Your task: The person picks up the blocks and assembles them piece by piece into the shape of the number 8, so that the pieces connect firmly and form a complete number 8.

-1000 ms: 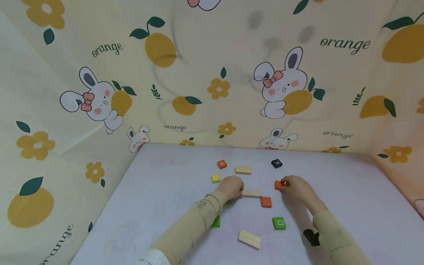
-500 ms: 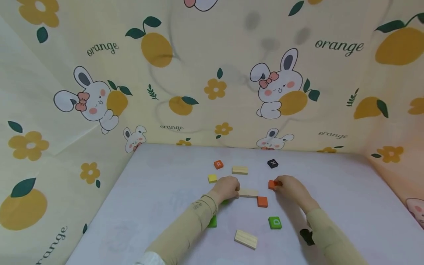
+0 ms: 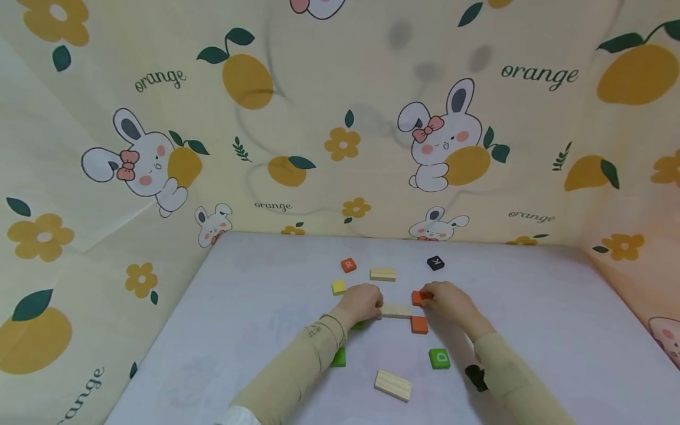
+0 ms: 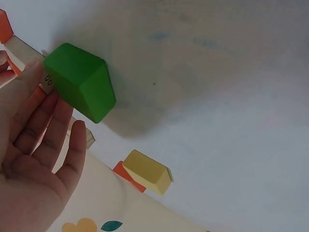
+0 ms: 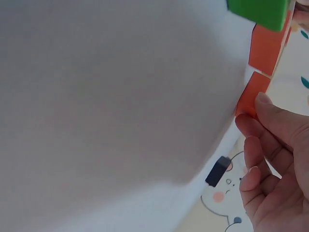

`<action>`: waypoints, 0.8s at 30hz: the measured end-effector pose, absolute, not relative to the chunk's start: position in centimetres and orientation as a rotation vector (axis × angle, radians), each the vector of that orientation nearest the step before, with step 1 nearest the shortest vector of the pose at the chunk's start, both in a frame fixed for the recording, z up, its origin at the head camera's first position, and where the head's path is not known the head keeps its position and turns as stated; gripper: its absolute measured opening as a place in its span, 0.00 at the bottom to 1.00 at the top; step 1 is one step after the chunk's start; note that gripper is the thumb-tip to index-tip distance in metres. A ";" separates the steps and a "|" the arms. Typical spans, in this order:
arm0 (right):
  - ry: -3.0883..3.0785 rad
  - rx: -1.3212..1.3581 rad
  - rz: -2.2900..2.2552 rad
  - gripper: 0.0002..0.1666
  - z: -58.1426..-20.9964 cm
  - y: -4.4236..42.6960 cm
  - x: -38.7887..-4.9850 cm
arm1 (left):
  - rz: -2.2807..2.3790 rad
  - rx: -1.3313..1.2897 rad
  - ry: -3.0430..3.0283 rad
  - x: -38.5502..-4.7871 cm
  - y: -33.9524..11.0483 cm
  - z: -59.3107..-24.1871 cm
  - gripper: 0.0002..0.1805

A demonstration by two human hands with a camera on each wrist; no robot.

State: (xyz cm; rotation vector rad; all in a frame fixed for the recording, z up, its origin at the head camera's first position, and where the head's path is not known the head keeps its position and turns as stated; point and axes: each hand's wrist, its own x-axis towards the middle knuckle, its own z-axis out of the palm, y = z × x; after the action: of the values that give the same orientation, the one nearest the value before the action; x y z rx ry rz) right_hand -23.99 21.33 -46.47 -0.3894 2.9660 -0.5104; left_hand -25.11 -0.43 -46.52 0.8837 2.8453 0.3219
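Note:
My left hand (image 3: 361,304) (image 4: 34,159) pinches the left end of a flat wooden block (image 3: 396,311) (image 4: 25,50). Against this block's right end sits an orange block (image 3: 419,325) (image 5: 264,50). Thumb and index finger of my right hand (image 3: 453,306) (image 5: 277,159) hold another orange block (image 3: 417,298) (image 5: 252,93), just behind the first one; a narrow gap shows between them in the right wrist view. Beside the left hand is a green block (image 3: 358,326) (image 4: 79,79), mostly covered by the hand in the head view.
Behind the hands lie a red-orange R block (image 3: 348,265), a yellow block (image 3: 338,287), a wooden block (image 3: 383,274) and a black K block (image 3: 435,262). Nearer are green blocks (image 3: 440,358) (image 3: 339,358), a wooden block (image 3: 392,385) and a black piece (image 3: 476,378) by the right sleeve.
My right hand has moved left with its orange block, closer to the wooden block and the other orange one. The left hand has stayed at the wooden block. The head view has shifted slightly.

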 end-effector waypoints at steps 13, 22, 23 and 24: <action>3.055 -0.498 -0.396 0.11 -46.7 20.4 -23.7 | 0.297 0.871 2.859 -25.0 -0.3 -46.5 0.07; 3.024 -0.462 -0.389 0.12 -46.6 20.4 -23.8 | 0.287 0.879 2.865 -25.0 -0.2 -46.4 0.06; 3.020 -0.459 -0.387 0.12 -46.6 20.4 -23.8 | 0.280 0.878 2.867 -25.0 -0.2 -46.4 0.06; 3.018 -0.456 -0.392 0.12 -46.6 20.4 -23.8 | 0.272 0.875 2.870 -25.0 -0.2 -46.4 0.06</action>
State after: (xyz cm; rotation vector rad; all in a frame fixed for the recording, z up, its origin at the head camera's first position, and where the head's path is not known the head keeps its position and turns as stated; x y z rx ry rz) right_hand -23.80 20.35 -46.65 -0.4558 3.0179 -0.3920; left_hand -24.95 -0.18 -46.40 0.8750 2.8698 0.2723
